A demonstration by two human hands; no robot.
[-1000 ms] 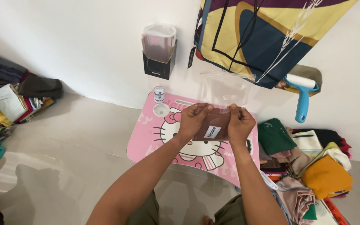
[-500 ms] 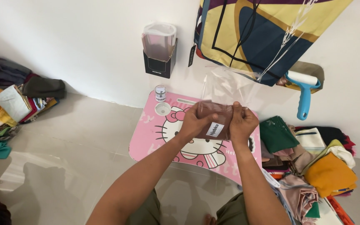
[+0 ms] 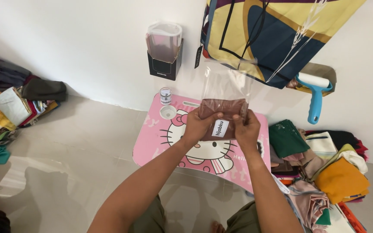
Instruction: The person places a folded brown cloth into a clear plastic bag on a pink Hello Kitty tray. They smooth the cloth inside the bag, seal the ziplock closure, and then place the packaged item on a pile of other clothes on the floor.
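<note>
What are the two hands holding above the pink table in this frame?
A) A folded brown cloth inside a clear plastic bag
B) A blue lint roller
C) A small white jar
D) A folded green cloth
A: the left hand and right hand grip a folded brown cloth sitting in a clear plastic bag that stands up above it.

A plain white wall (image 3: 87, 51) runs across the far side, meeting a floor of pale grey glossy tiles (image 3: 65, 159) that catch soft daylight and a few shadows. A low pink lap table (image 3: 160, 142) with a cartoon cat print sits on the tiles near the wall. Fixed to the wall is a small black holder (image 3: 165, 64) with a clear tub in it, and beside it hangs a patterned cloth (image 3: 273, 34) (yellow, navy and purple). Heaps of folded fabric lie at the left (image 3: 14, 103) and right (image 3: 324, 168).
</note>
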